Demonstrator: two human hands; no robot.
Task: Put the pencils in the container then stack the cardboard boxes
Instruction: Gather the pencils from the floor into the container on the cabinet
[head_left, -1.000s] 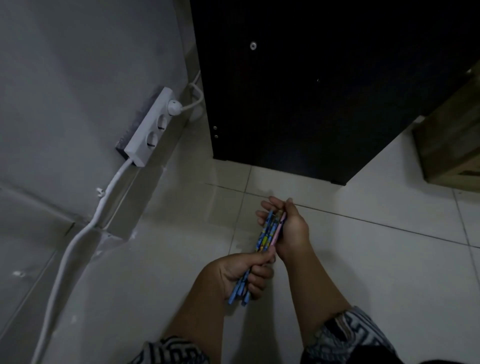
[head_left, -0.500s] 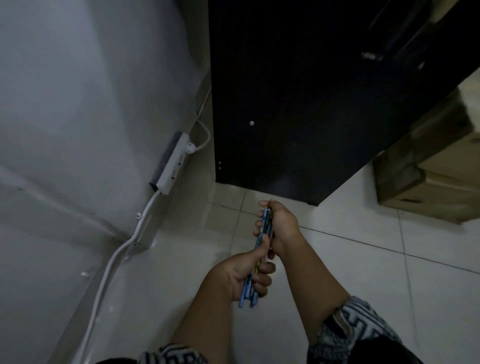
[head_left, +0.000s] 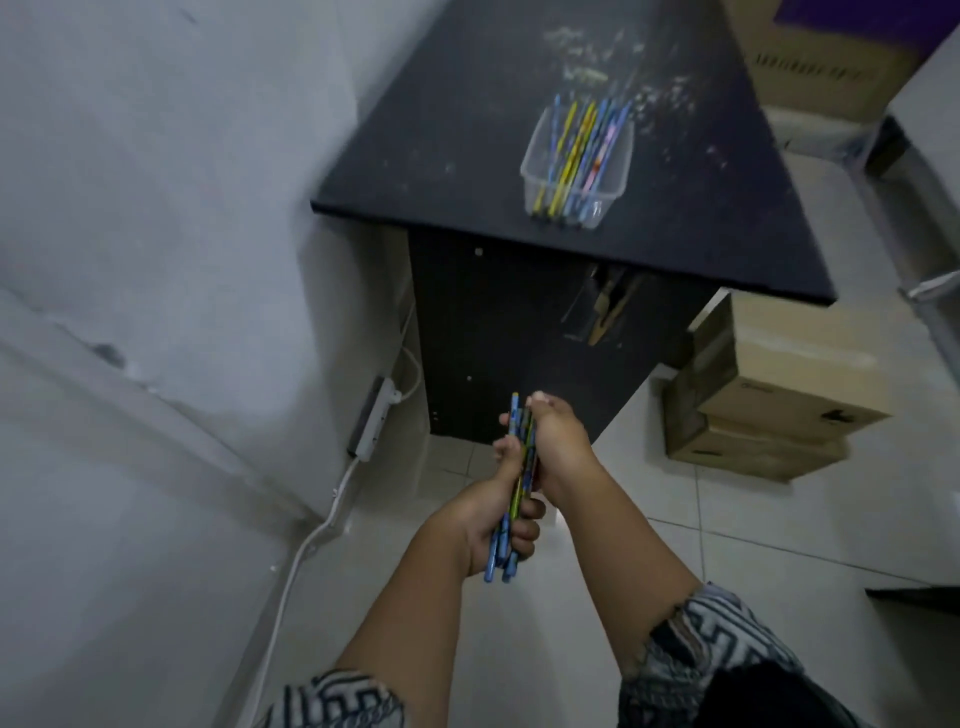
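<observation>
Clutching pencils (head_left: 521, 470), left hand (head_left: 493, 522) sits below right hand (head_left: 560, 447).

black table (head_left: 441, 156) — a clear container (head_left: 531, 165) of pencils (head_left: 575, 150) sits on it; cardboard boxes (head_left: 779, 384) rest on the tiled floor (head_left: 779, 530).

the held pencils (head_left: 523, 470) are patterned in blue with some yellow. blue, yellow and pink are seen on the stored pencils (head_left: 574, 150); the container (head_left: 531, 162) is clear. the table (head_left: 457, 156) is black, flecked with pale specks. the cardboard boxes (head_left: 779, 384) are brown. the sleeves (head_left: 701, 649) are printed in a black-and-white geometric pattern.
</observation>
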